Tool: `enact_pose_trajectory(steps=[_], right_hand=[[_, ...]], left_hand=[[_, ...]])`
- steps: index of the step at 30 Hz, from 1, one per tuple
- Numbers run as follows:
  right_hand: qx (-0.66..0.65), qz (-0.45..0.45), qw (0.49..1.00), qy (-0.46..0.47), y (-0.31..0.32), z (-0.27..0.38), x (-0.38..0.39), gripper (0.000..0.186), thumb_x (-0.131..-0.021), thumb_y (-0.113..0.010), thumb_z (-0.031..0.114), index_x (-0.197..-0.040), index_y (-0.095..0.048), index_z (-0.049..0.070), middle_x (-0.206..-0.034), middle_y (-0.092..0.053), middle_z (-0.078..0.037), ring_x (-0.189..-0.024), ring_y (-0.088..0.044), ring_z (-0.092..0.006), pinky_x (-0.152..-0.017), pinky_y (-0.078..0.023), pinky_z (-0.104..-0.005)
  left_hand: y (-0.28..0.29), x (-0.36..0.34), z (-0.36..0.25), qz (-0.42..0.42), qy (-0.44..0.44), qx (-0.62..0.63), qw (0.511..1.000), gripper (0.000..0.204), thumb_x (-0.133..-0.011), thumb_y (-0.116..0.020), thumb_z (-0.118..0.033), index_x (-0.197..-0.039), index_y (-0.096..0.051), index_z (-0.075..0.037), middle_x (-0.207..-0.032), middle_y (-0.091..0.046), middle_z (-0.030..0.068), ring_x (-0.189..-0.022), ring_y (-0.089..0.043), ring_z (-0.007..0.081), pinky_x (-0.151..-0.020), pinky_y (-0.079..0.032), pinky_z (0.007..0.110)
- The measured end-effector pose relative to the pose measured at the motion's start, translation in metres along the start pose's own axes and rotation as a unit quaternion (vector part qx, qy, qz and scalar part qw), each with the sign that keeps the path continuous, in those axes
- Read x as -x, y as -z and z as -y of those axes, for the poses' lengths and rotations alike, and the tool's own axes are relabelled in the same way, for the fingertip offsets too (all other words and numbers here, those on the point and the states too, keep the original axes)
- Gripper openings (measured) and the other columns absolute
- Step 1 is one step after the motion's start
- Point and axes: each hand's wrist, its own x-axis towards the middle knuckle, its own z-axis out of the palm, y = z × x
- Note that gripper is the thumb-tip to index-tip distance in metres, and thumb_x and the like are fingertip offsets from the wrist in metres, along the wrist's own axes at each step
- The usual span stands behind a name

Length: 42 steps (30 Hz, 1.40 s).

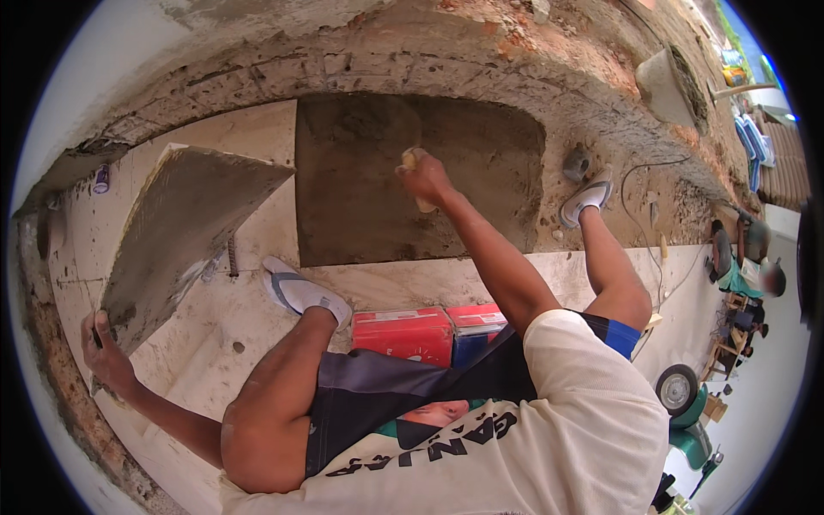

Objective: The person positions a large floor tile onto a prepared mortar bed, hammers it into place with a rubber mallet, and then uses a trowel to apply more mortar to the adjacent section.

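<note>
Two hands in view, both occupied: our right hand (427,178) is curled round one pale handle (426,205) over the mortar bed (360,206), and we can't tell what tool sits under it; our left hand (107,356) is pinched, thumb and fingers, on the lower edge of one big tile (180,236). That tile stands tilted left of the bed, its rough grey face turned toward us, upper right corner by the bed's left edge. One mortar bed, dark, damp-looking, roughly rectangular, between wall and feet. Two feet in sandals and socks: left foot (300,292) on pale floor tiles (268,225), right foot (588,197) on bare ground past the bed. Just beside the right foot, one grey pot (577,163); farther right, one thin cable (625,193). One ribbed rod (233,256) next to the tilted tile, one purple can (101,178) farther left. Two cartons, one red (402,335), one red and blue (475,318), side by side near our knees. Floor is dusty and stained; the wall (369,73) ahead is stripped to rough masonry along its base. One basin (665,90) upper right. Far right: one seated person (751,275), one green scooter (691,442), some wooden furniture (725,348).
</note>
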Motion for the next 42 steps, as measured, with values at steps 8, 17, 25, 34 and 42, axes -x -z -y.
enact_pose_trajectory(steps=[8,17,25,34,42], right_hand=[[0.015,0.127,0.992,-0.02,0.059,-0.056,-0.011,0.051,-0.08,-0.069,0.039,-0.115,-0.057,0.005,-0.099,-0.065,-0.019,-0.094,-0.062,-0.0333,-0.081,-0.047,-0.0405],[0.167,0.22,0.948,0.16,0.046,-0.015,-0.028,0.041,-0.087,-0.06,0.039,-0.113,-0.058,0.007,-0.105,-0.064,-0.02,-0.101,-0.059,-0.0393,-0.084,-0.046,-0.0454],[0.314,0.158,0.928,0.118,0.029,0.015,-0.052,0.042,-0.091,-0.054,0.042,-0.114,-0.06,0.007,-0.104,-0.065,-0.022,-0.098,-0.059,-0.0419,-0.084,-0.047,-0.0489],[0.348,0.143,0.906,0.191,0.036,0.002,-0.099,0.048,-0.089,-0.053,0.048,-0.104,-0.064,0.004,-0.099,-0.066,-0.023,-0.095,-0.06,-0.0431,-0.081,-0.048,-0.0506],[0.354,0.101,0.912,0.183,0.031,-0.002,-0.101,0.047,-0.09,-0.051,0.045,-0.106,-0.063,0.003,-0.101,-0.065,-0.023,-0.096,-0.061,-0.0411,-0.084,-0.048,-0.0499]], left_hand=[[0.005,0.004,0.008,0.007,0.01,0.03,0.999,0.044,-0.091,-0.062,-0.04,-0.104,-0.063,0.002,-0.101,-0.062,0.0082,-0.094,-0.056,0.0195,-0.085,-0.044,0.032],[0.003,0.005,0.011,0.011,-0.015,0.037,0.999,0.039,-0.092,-0.062,-0.036,-0.103,-0.063,0.001,-0.1,-0.061,0.0059,-0.092,-0.054,0.0163,-0.085,-0.043,0.029],[0.009,0.007,0.016,0.019,-0.022,0.041,0.999,0.037,-0.093,-0.062,-0.033,-0.104,-0.063,0.002,-0.1,-0.061,0.0055,-0.093,-0.054,0.0157,-0.085,-0.044,0.028],[0.011,0.009,0.021,0.018,0.008,0.048,0.999,0.041,-0.093,-0.062,-0.034,-0.11,-0.061,0.003,-0.104,-0.061,0.0064,-0.095,-0.055,0.0163,-0.083,-0.045,0.028],[0.009,0.007,0.018,-0.001,-0.019,-0.029,0.999,0.039,-0.094,-0.061,-0.033,-0.108,-0.062,0.003,-0.101,-0.059,0.0057,-0.092,-0.053,0.0151,-0.082,-0.044,0.027]])
